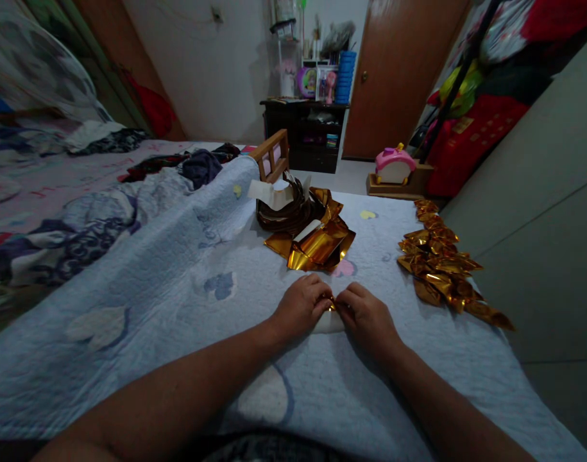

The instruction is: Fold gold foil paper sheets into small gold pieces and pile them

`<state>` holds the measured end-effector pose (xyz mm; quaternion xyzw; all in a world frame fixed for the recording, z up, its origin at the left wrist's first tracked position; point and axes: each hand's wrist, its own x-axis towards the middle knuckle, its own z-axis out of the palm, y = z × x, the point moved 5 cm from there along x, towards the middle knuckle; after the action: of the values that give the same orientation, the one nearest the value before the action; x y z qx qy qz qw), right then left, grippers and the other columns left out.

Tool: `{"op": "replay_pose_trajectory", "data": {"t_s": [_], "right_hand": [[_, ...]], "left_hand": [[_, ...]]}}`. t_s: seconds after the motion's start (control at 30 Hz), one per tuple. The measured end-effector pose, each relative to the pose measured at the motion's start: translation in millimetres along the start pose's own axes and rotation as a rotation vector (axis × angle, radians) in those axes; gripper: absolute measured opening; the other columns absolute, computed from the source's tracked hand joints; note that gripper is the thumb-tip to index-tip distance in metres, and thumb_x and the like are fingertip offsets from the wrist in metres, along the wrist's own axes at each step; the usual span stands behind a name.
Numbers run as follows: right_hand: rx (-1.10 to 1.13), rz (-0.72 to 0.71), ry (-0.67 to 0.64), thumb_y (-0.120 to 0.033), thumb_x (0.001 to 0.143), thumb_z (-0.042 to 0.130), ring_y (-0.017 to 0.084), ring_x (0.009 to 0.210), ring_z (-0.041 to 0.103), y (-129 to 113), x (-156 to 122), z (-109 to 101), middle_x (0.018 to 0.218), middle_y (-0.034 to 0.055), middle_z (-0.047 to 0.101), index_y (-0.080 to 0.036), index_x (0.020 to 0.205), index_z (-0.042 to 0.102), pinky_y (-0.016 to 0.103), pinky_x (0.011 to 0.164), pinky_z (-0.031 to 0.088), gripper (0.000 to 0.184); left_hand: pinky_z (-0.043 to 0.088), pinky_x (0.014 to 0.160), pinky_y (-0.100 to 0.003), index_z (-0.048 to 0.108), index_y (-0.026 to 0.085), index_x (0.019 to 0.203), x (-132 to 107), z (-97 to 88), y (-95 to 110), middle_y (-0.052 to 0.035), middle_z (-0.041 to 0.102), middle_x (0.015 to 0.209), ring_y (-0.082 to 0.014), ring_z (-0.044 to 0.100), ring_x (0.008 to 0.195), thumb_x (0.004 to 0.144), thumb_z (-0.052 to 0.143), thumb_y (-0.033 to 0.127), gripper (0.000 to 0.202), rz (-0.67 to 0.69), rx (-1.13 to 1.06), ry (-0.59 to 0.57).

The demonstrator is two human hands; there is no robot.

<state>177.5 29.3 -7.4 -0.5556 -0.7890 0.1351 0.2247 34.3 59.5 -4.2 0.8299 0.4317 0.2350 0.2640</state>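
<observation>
My left hand (303, 303) and my right hand (367, 316) meet close together over the bed. Between their fingertips is a small piece of gold foil paper (332, 307), pinched from both sides. Most of it is hidden by my fingers, so its full shape cannot be made out. Just beyond my hands lies a loose pile of gold foil sheets (317, 247), shiny and creased. Behind that pile sits a curled stack of paper (286, 215) with dark edges and a pale sheet on top. To the right rests a heap of folded gold foil pieces (437, 263).
A pale blue quilt (178, 346) with heart patterns covers the bed. At its far end stands a wooden bed rail (272, 156). Clothes (201, 168) lie to the left. Beyond are a dark cabinet (300, 135) and a pink toy case (394, 165). A pale cupboard (528, 224) borders the right.
</observation>
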Motion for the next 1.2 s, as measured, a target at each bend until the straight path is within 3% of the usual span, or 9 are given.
{"op": "replay_pose_trajectory", "data": {"t_s": [0.47, 1.2], "right_hand": [[-0.008, -0.122, -0.045, -0.018, 0.096, 0.060, 0.015, 0.078, 0.062, -0.5, -1.3, -3.3, 0.092, 0.0032, 0.065, -0.022, 0.095, 0.075, 0.024, 0.066, 0.044, 0.015], [-0.226, -0.197, -0.081, -0.022, 0.100, 0.055, 0.014, 0.076, 0.056, -8.4, -2.9, -4.8, 0.090, 0.0042, 0.065, -0.021, 0.091, 0.074, 0.024, 0.061, 0.035, 0.021]], "left_hand": [[0.047, 0.081, -0.030, 0.070, 0.017, 0.094, -0.3, 0.2, -0.6, -0.0032, 0.062, 0.092, -0.0194, 0.059, 0.091, 0.089, 0.065, 0.012, 0.009, 0.015, 0.019, 0.024], [0.046, 0.079, -0.030, 0.076, 0.018, 0.092, -1.5, 3.4, -1.2, -0.0038, 0.066, 0.089, -0.0192, 0.060, 0.088, 0.093, 0.065, 0.016, 0.012, 0.093, 0.102, 0.025]]}}
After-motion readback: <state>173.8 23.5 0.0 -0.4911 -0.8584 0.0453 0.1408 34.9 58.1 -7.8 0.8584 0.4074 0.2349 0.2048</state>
